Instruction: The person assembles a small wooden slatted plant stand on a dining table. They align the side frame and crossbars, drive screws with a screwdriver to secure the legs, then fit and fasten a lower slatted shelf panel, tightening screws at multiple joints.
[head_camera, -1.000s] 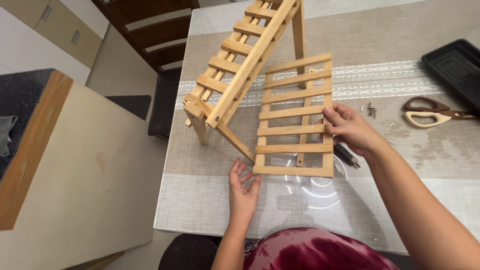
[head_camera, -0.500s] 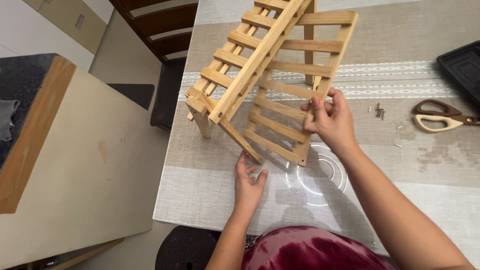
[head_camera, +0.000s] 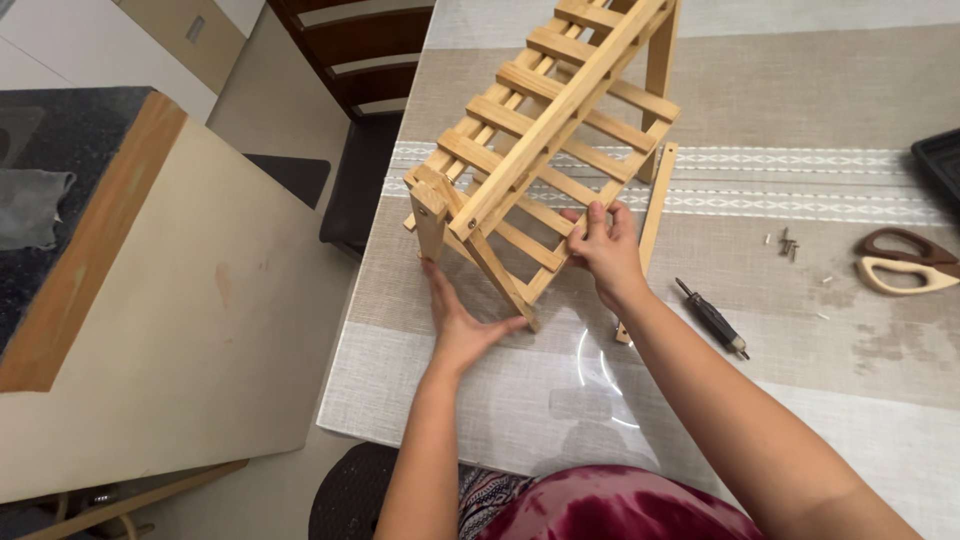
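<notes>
— What's changed?

— The slatted panel has swung up against the wooden rack (head_camera: 545, 150); my right hand (head_camera: 603, 250) has followed, fingers curled on a lower slat. My left hand (head_camera: 463, 325) lies open, flat on the tablecloth (head_camera: 800, 400), touching the rack's near leg.

— Which way does it run?

— Long axis runs from my left hand up and away rightward; the top is cut off. A loose rail (head_camera: 650, 215) beyond my right hand is partly hidden, I think.

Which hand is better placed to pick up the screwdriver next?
Right, probably. The screwdriver lies on the table just right of the right hand, which grips a slat of the wooden rack. The left hand lies flat by the rack's leg, farther away.
</notes>
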